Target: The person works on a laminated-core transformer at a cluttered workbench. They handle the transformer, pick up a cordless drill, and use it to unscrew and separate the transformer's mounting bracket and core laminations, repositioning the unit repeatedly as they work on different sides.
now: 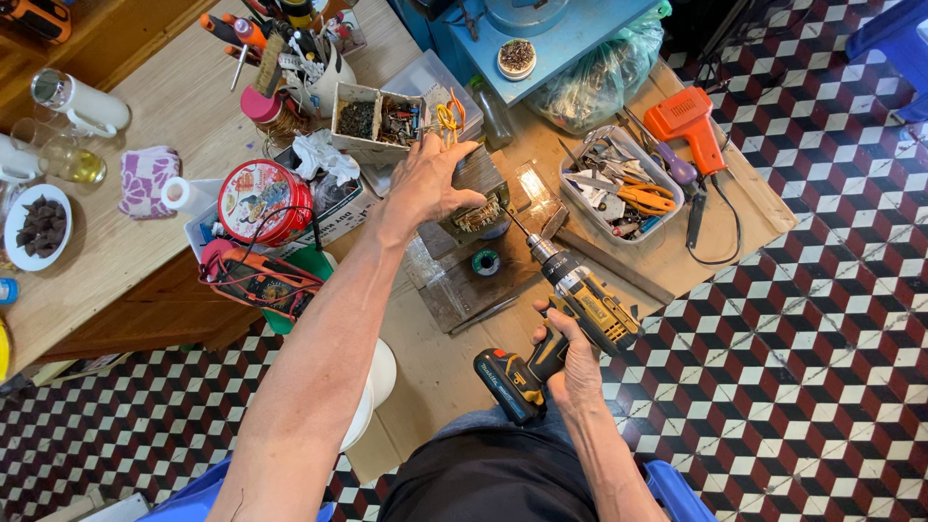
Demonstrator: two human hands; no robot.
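I count one cordless drill (565, 319), one orange heat gun (688, 121), one round red tin (261, 200), one white plate (14, 242), two plastic trays (575, 188).
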